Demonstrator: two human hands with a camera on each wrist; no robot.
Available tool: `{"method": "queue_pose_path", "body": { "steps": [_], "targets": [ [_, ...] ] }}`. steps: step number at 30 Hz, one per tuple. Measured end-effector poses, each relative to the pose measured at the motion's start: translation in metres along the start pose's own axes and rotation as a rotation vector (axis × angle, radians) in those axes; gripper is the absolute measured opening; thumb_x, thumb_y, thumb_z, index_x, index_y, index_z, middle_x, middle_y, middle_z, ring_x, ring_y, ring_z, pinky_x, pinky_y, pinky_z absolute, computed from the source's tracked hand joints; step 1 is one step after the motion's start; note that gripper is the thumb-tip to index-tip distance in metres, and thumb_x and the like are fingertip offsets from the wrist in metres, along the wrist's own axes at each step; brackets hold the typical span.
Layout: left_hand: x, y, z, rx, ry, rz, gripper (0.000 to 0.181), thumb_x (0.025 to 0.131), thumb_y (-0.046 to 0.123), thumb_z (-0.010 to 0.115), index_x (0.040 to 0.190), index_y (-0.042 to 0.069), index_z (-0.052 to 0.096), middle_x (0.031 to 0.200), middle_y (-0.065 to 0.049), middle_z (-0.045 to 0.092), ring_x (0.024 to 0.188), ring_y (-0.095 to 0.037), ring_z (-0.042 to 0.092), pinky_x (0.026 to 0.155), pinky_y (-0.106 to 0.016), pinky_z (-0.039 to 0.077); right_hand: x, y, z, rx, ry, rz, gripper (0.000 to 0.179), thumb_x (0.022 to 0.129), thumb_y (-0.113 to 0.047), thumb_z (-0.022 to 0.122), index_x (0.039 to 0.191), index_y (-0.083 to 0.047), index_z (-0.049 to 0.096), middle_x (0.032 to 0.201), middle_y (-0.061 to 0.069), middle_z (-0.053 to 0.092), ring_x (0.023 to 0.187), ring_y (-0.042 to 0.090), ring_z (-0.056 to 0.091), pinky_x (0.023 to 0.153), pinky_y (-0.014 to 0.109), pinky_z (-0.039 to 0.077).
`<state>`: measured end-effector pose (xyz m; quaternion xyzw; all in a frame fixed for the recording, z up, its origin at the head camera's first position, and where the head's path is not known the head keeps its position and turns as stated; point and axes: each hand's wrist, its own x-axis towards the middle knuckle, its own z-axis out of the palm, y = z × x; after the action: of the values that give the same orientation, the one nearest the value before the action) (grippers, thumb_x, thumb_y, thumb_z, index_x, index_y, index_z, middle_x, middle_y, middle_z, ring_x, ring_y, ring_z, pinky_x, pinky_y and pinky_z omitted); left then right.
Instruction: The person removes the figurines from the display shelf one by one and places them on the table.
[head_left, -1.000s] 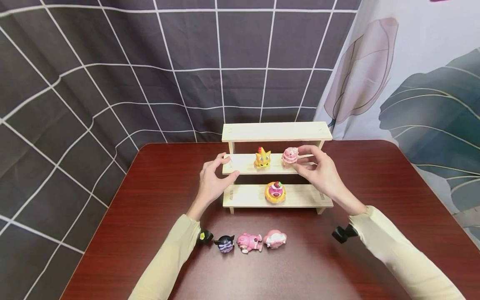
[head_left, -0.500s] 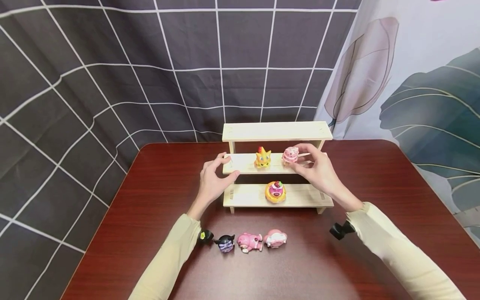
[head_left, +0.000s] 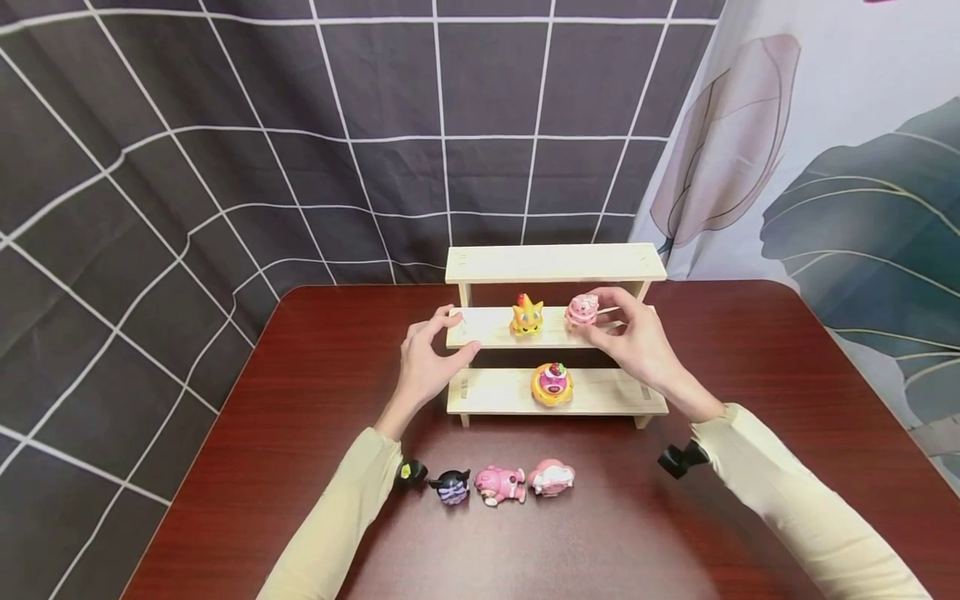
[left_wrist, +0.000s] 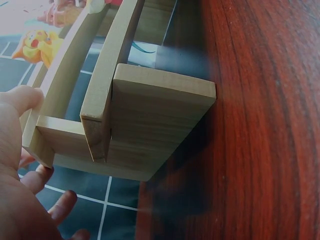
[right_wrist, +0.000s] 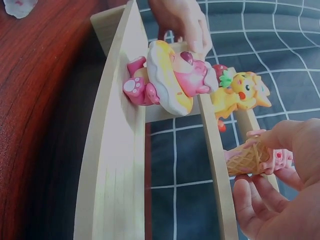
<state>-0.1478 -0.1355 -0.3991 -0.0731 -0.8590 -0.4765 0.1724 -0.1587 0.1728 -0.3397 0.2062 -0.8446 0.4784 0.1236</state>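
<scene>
R grip (head_left: 633,333) pinches pink cone fig. (head_left: 582,310) at R part of mid shelf (head_left: 491,332); L grip (head_left: 426,358), thumb & finger astride, holds shelf's L end. Fig. prob. light, stiff, smooth; best held by waffled sides, clear of fine head parts.

Soft, even light fills the head view, with pale glare on the near part of the glossy red-brown wooden desk (head_left: 585,542) and wide-angle stretching toward the edges, while the left wrist view hazes at upper left and dark shadow adjoins the pale wooden tiered shelf (left_wrist: 155,112) in both wrist views.
</scene>
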Motion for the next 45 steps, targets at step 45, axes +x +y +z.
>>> {"method": "queue_pose_path", "body": {
  "steps": [45],
  "targets": [
    [0.000, 0.000, 0.001, -0.003, -0.002, 0.002, 0.051, 0.080, 0.033, 0.083, 0.126, 0.015, 0.071, 0.141, 0.003, 0.058, 0.117, -0.025, 0.050, 0.094, -0.050, 0.036, -0.039, -0.014, -0.010, 0.005, -0.017, -0.004, 0.045, 0.078, 0.004, 0.082, 0.119, -0.002, 0.063, 0.102, 0.009, 0.066, 0.082, 0.012, 0.066, 0.064, 0.019, 0.052]
  ]
}}
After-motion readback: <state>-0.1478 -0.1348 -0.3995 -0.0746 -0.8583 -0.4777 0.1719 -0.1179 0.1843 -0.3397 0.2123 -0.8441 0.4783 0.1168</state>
